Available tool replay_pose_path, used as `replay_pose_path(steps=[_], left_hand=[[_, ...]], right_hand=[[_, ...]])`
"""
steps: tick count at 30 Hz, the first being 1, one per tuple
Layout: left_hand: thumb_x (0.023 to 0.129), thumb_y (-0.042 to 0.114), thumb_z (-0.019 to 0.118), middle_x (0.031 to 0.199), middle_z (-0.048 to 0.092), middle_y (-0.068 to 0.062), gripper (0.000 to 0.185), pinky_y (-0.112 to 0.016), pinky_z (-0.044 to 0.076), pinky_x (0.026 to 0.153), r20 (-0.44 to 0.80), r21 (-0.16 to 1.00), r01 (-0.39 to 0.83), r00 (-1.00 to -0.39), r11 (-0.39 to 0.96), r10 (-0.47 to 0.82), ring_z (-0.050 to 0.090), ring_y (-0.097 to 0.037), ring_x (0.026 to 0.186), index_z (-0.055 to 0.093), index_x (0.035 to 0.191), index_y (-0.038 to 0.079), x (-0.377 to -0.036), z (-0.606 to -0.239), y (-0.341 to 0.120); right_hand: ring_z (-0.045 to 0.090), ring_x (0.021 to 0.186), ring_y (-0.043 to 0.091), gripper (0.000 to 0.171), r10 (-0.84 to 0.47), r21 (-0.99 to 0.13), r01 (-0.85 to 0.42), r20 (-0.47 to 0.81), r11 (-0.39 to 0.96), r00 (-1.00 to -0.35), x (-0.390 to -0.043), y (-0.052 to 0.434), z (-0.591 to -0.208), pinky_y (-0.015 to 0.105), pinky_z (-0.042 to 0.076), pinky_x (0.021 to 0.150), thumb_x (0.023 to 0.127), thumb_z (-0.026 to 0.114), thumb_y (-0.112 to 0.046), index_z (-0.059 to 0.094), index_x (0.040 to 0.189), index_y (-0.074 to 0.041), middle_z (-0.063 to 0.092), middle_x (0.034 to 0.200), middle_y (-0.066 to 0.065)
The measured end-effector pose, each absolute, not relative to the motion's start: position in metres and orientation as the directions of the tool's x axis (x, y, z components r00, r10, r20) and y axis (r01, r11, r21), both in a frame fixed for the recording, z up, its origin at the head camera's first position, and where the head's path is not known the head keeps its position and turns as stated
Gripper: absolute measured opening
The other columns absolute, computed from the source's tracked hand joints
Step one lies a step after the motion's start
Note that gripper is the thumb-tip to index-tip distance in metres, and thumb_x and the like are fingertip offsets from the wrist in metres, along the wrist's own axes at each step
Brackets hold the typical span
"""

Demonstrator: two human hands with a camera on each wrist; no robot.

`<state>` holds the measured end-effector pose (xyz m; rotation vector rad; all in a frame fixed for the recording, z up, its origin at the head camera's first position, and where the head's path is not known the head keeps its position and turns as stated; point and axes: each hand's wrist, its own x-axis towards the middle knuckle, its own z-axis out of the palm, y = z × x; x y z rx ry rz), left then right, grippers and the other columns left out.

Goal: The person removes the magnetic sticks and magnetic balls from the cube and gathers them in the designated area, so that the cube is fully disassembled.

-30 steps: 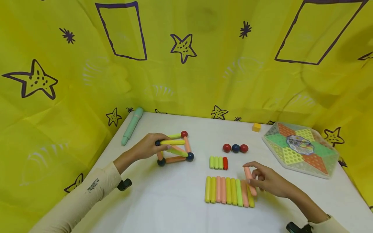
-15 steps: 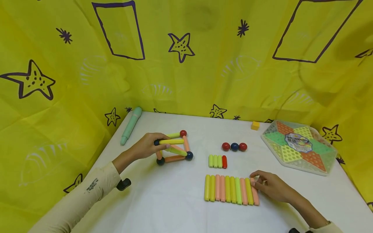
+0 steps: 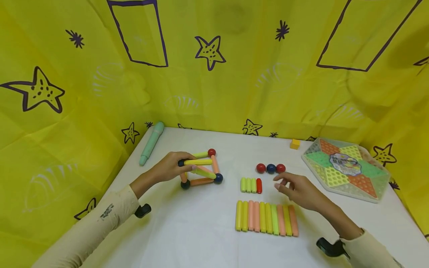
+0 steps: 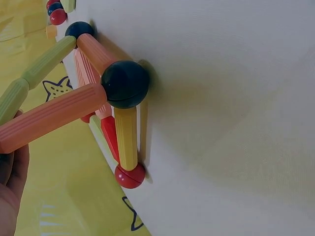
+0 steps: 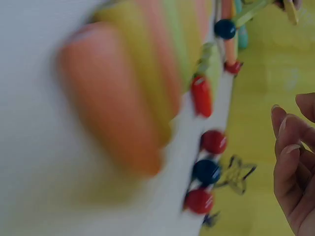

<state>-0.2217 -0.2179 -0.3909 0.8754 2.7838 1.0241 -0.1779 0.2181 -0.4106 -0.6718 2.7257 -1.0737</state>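
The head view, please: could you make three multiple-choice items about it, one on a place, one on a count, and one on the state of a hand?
1. Where does the mint-green plastic pen lie?
A. at the far left edge of the white table
B. on the hexagonal game board
C. among the long sticks

2. How many loose balls lie in the short line beyond the right hand?
A. two
B. three
C. five

3. What does the left hand do?
A. lies flat on the table
B. holds the stick-and-ball frame
C. holds the small yellow cube

Answers:
1 A, the pen rests by the yellow cloth, left of the frame.
2 B, red, dark blue, red.
3 B, its fingers grip the frame's upper corner with the dark ball.
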Motion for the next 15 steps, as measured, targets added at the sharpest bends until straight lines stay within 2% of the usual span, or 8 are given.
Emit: replay_pose_path(steps=[5, 11, 15], left_hand=[[0.096, 0.026, 0.07, 0.105, 0.072, -0.004, 0.029, -0.031, 0.051, 0.076, 0.143, 0.609, 0.486, -0.845, 0.627, 0.516, 0.057, -0.013, 0.082, 0.072, 0.118, 0.008, -0.22, -0.389, -0.221], [0.097, 0.026, 0.069, 0.111, 0.07, -0.006, 0.03, -0.032, 0.053, 0.082, 0.143, 0.615, 0.487, -0.843, 0.621, 0.519, 0.06, -0.015, 0.089, 0.068, 0.12, 0.008, -0.219, -0.389, -0.223], [0.097, 0.027, 0.068, 0.118, 0.068, -0.006, 0.033, -0.036, 0.054, 0.087, 0.138, 0.63, 0.467, -0.854, 0.621, 0.502, 0.062, -0.016, 0.097, 0.063, 0.125, 0.008, -0.217, -0.387, -0.231]], right_hand=[[0.054, 0.062, 0.011, 0.022, -0.55, -0.697, -0.448, 0.093, 0.559, -0.83, -0.209, 0.148, -0.395, 0.025, 0.049, 0.055, 0.098, 0.066, -0.019, 0.066, 0.117, -0.008, 0.07, 0.099, 0.007], [0.061, 0.068, 0.013, 0.041, -0.607, -0.707, -0.47, 0.072, 0.529, -0.791, -0.236, 0.076, -0.386, 0.026, 0.051, 0.06, 0.097, 0.068, -0.031, 0.059, 0.13, -0.008, 0.069, 0.115, 0.011], [0.068, 0.085, 0.019, 0.047, -0.641, -0.713, -0.478, 0.052, 0.513, -0.766, -0.247, 0.051, -0.383, 0.031, 0.056, 0.07, 0.096, 0.07, -0.03, 0.056, 0.134, -0.007, 0.066, 0.124, 0.014]])
